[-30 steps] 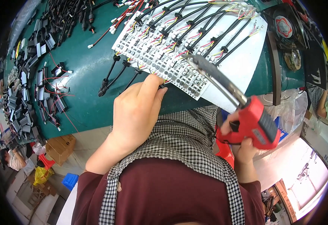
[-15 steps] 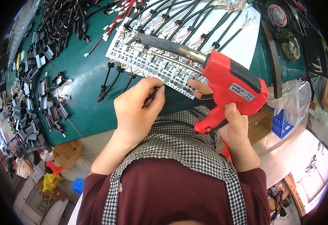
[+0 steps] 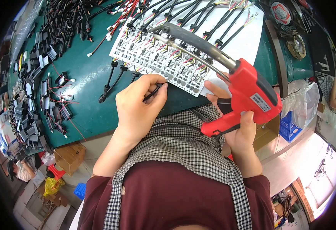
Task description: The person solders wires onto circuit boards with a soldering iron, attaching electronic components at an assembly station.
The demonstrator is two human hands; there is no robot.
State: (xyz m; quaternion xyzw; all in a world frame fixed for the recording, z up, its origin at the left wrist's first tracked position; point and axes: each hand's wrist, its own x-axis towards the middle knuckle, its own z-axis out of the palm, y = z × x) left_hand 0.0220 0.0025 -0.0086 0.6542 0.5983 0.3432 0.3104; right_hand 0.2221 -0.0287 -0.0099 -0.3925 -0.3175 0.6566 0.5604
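Observation:
My left hand [image 3: 139,102] pinches a short black cable [image 3: 155,91] at the near edge of a white circuit board panel [image 3: 152,66]. A red soldering gun [image 3: 248,96] is gripped by its handle in my right hand [image 3: 237,126], thumb on its near side and fingers round the front. Its long metal barrel and thin tube point left above the panel, apart from it. Black cables with red, yellow and white wires [image 3: 191,61] run from the panel's far side, and several short black cables with connectors [image 3: 104,96] hang off its near left edge.
A pile of black cables [image 3: 66,27] lies at the far left of the green table [image 3: 87,120]. Black and silver metal pieces [image 3: 24,111] line the left edge. A fan [image 3: 282,14] and a round dish of brownish material [image 3: 296,48] stand at the right.
The soldering gun has moved to the right, and its barrel has lifted away from the panel's left part. My left hand stays almost in place, still with the black cable.

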